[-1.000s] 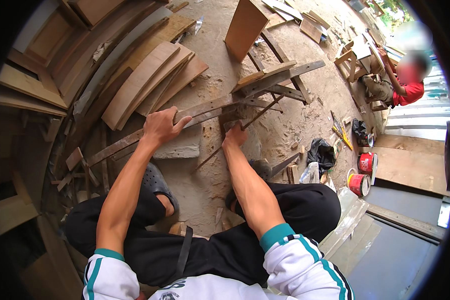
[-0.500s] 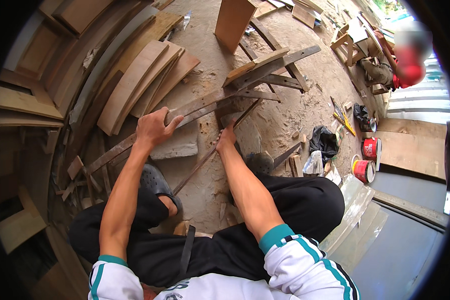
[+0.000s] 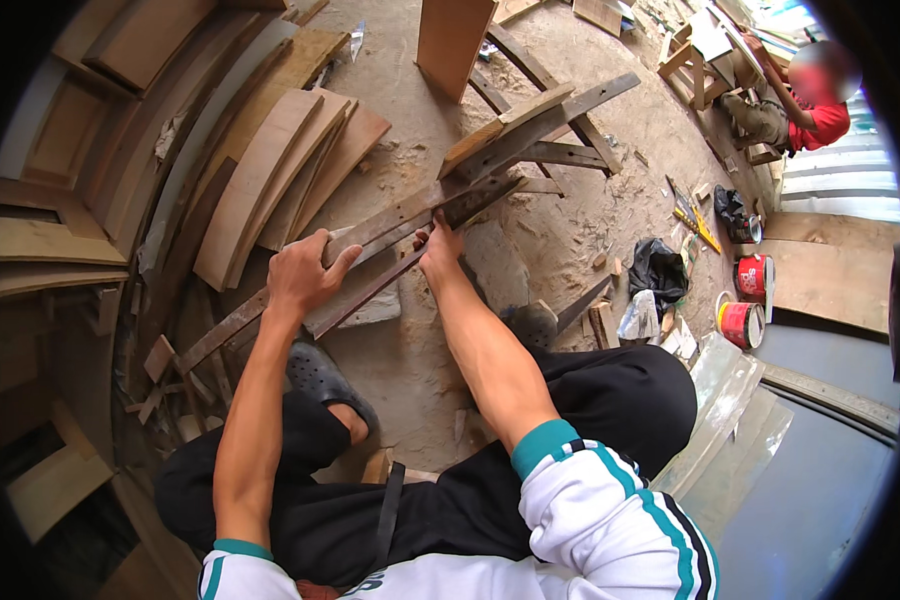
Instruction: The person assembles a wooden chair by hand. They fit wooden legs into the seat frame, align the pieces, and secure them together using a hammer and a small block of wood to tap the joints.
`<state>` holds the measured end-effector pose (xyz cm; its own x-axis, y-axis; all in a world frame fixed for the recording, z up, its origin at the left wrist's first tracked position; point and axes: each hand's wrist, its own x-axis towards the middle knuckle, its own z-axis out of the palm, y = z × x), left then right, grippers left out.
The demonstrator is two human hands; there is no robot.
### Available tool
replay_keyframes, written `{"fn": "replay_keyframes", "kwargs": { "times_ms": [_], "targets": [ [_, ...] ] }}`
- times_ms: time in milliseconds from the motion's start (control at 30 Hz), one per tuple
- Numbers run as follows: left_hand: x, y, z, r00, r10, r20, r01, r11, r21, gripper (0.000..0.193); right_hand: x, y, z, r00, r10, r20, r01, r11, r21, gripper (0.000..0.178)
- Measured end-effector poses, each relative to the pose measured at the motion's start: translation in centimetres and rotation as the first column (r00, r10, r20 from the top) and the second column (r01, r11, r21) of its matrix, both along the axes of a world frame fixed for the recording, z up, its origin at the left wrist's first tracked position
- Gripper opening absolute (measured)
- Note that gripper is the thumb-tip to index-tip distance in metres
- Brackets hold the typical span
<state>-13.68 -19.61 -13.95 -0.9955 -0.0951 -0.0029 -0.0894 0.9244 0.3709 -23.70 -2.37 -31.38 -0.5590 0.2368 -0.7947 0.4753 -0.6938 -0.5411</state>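
Note:
My left hand (image 3: 305,270) is closed on a long narrow wooden strip (image 3: 385,222), its fingers curled over the far side and the thumb apart. The strip slants from lower left to upper right along a longer worn beam (image 3: 220,328). Beside it, my right hand (image 3: 440,250) grips a long dark brown strip (image 3: 370,292), which runs past the hand at both ends. Its upper end looks broader and darker; whether it is wood or metal I cannot tell. Beyond my hands, a low wooden frame (image 3: 560,153) carries a lighter wood block (image 3: 505,128).
Curved boards (image 3: 270,170) lie stacked at left. On the right are a black plastic bag (image 3: 658,270), red cans (image 3: 740,322), a yellow-handled tool (image 3: 698,225) and a saw-like dark blade (image 3: 582,303). Another person (image 3: 810,110) sits working at the far right.
My right hand has moved up and slightly left with the dark strip, bringing it closer to the wooden strip and turning its broader side into view. My left hand keeps its hold.

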Motion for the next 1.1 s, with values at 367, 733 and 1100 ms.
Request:
{"fn": "replay_keyframes", "kwargs": {
  "times_ms": [367, 733, 1100],
  "targets": [
    [-0.1, -0.3, -0.3, 0.999, -0.015, -0.033, 0.016, 1.000, 0.024, 0.059, 0.4, 0.1, -0.1, 0.991, 0.065, -0.118, -0.042, 0.982, 0.182, 0.018],
    [-0.3, -0.1, 0.0, 1.000, 0.005, 0.015, -0.005, 1.000, 0.028, 0.059, 0.5, 0.8, -0.3, 0.985, 0.068, -0.155, -0.036, 0.979, 0.200, 0.018],
    [-0.3, 0.1, 0.9, 0.998, 0.018, 0.065, -0.018, 1.000, 0.010, 0.059, 0.1, 0.8, -0.2, 0.992, 0.087, -0.095, -0.067, 0.979, 0.190, 0.020]
  ]
}}
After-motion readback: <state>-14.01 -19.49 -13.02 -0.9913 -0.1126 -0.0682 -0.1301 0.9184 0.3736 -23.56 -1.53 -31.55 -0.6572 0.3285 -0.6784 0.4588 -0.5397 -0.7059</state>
